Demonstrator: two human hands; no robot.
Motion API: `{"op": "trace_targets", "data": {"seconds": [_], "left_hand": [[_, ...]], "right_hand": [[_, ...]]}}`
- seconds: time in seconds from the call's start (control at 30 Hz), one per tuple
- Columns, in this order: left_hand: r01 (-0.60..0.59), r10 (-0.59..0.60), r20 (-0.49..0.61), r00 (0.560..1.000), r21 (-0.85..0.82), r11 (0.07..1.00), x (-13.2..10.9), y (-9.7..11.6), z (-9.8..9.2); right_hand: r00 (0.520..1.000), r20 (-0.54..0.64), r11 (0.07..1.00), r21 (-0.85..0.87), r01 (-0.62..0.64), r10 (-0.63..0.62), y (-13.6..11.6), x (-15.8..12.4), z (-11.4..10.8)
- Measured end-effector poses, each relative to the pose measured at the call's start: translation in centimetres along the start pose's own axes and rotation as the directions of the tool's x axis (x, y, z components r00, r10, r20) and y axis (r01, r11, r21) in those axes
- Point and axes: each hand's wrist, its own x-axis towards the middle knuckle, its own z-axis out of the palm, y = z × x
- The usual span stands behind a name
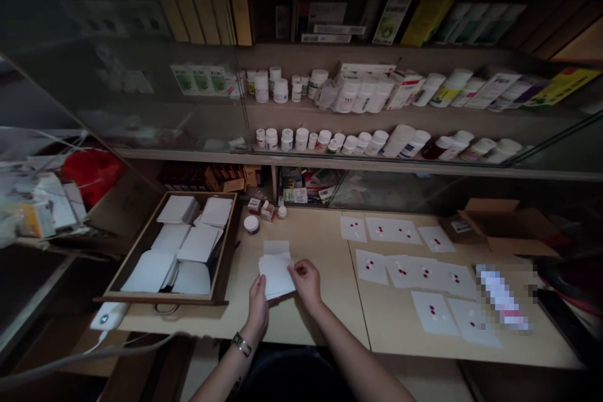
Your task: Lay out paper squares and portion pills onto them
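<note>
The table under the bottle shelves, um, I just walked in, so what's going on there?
A person is holding a small stack of white paper over the table, the left hand gripping one side and the right hand at the other edge. To the right, several white sheets lie spread out with small red and white pills on them. To the left, a wooden drawer holds more paper piles.

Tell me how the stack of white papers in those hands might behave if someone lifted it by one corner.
The stack of white papers is probably light: it looks thin, and the left hand holds one side. It would likely fan out, since no clip shows. Sheets may slide apart, judging by the uneven piles in the drawer.
</note>
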Motion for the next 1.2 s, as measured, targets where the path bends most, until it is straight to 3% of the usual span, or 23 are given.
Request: {"op": "trace_targets", "data": {"seconds": [0.4, 0.57, 0.77, 0.9, 1.2], "left_hand": [[0.03, -0.031, 0.028, 0.999, 0.051, 0.998, 0.2, -0.2, -1.0], [-0.013, 0.011, 0.031, 0.999, 0.051, 0.999, 0.5, -0.5, -1.4], [-0.15, 0.153, -0.072, 0.986, 0.04, 0.988, 1.6, -0.5, -2.3], [-0.168, 0.171, -0.169, 0.971, 0.034, 0.985, 2.5, 0.0, -3.2], [-0.149, 0.152, -0.141, 0.978, 0.029, 0.988, 2.7, 0.0, -2.8]], "right_hand": [[0.993, 0.112, 0.999, -0.009, 0.037, -0.036, -0.5, 0.9, -1.4], [0.983, 0.182, 1.0, -0.005, 0.022, -0.02, 0.6, 1.1, -1.4], [0.993, -0.016, 0.992, 0.049, -0.112, 0.113, 4.1, 3.0, -1.8], [0.99, -0.061, 0.992, -0.017, -0.128, 0.127, 5.8, 5.4, -3.2], [0.977, -0.135, 0.933, -0.299, -0.201, 0.167, 6.5, 5.1, -2.9]]}}
